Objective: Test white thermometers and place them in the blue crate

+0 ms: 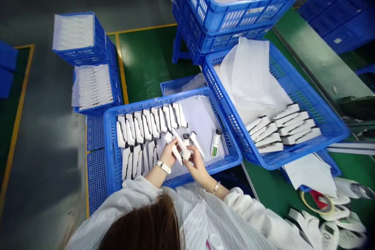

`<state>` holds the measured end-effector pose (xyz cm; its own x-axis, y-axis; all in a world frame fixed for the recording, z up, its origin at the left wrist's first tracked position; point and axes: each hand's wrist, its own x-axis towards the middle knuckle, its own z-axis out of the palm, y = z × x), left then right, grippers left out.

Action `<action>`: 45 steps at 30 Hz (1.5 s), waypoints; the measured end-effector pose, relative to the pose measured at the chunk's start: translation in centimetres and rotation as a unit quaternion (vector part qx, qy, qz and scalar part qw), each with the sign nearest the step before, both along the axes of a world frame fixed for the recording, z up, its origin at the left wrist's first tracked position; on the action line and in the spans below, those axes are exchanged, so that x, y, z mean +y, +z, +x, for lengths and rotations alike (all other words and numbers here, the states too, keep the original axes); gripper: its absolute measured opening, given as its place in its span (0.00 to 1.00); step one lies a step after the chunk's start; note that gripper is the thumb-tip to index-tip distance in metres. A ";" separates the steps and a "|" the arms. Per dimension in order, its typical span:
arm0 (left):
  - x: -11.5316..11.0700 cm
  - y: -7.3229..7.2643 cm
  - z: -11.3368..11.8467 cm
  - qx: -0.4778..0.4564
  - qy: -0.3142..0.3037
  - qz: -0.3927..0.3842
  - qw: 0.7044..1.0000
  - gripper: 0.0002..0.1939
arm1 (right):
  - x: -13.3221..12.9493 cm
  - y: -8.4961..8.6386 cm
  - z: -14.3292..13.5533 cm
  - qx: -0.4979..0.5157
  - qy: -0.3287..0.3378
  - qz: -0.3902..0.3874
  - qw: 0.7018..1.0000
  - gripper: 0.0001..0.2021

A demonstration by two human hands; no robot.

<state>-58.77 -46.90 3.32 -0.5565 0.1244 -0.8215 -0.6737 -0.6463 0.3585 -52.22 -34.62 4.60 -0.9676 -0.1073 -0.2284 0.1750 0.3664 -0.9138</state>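
My left hand (168, 155) is closed around a white handheld device (175, 150) shaped like an infrared thermometer. Close beside it, my right hand (197, 164) pinches the lower end of a second white device (182, 145); the two pieces touch or nearly touch. Both hands are over a blue crate (172, 98), whose left part holds rows of similar devices (146, 125) standing on edge. Loose on the white liner to the right are a slanted device (197, 144) and one with a green-edged display (216, 142). Another dark-tipped one (186, 137) shows just behind my hands.
A second blue crate (234, 119) to the right holds more devices (283, 129) and white foam sheets (252, 74). Behind it rise stacked blue crates (205, 27). More filled crates (111, 82) stand on the floor at left. A tape roll (303, 199) and white parts lie at lower right.
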 end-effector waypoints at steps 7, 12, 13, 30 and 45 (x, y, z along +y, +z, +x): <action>5.0 -0.9 -3.0 0.090 -0.090 -0.021 0.992 0.10 | 3.6 -1.3 -4.0 -0.065 -0.080 -0.023 0.994 0.37; 9.0 -1.6 -9.2 0.150 -0.159 -0.017 0.976 0.13 | 8.1 -3.0 -11.7 -0.125 -0.099 -0.084 0.984 0.33; 9.3 -1.7 -10.0 0.164 -0.171 -0.017 0.971 0.13 | 8.7 -3.4 -12.8 -0.132 -0.097 -0.109 0.980 0.30; -2.2 -6.9 -10.5 0.293 -0.358 -0.471 0.751 0.16 | 4.5 -9.7 -19.7 -0.151 -0.167 -0.042 0.973 0.15; -2.0 -6.9 -7.2 0.481 -0.552 -0.515 0.446 0.18 | 4.4 -9.2 -20.3 -0.101 -0.040 0.029 0.994 0.13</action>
<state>-65.94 -48.91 -3.59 -0.7801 0.5906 -0.2065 0.4075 0.7301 0.5485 -72.55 -30.22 -4.63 -0.9061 -0.0128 -0.4228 0.3841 0.3941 -0.8350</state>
